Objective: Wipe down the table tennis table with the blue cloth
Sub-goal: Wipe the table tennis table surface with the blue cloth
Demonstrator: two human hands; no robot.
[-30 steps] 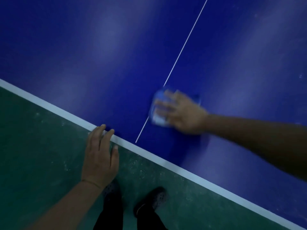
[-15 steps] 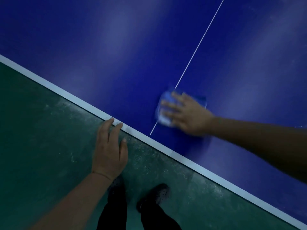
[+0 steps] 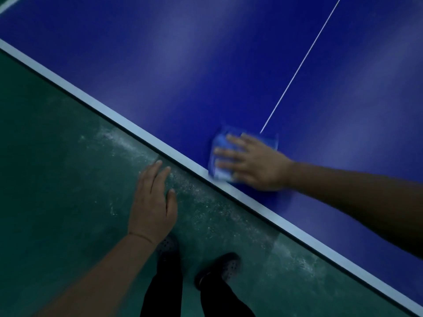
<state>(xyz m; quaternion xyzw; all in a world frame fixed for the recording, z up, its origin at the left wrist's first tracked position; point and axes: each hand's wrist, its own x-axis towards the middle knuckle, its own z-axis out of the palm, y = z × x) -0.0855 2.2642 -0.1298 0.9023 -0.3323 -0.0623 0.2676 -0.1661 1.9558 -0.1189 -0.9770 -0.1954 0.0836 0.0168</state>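
The table tennis table is dark blue with a white border stripe running diagonally and a thin white centre line. The folded blue cloth lies flat at the table's near edge, its lower corner on the white stripe. My right hand presses flat on the cloth with straight, spread fingers, covering most of it. My left hand hovers off the table over the floor, fingers straight and relaxed, fingertips just short of the table edge, holding nothing.
Below the table edge is a green floor with pale dusty scuffs along the edge. My two feet in dark perforated shoes stand close to the table.
My right hand has slid the cloth toward me, from beside the centre line's end to the white edge stripe. My left hand has come off the table edge and now hangs over the floor.
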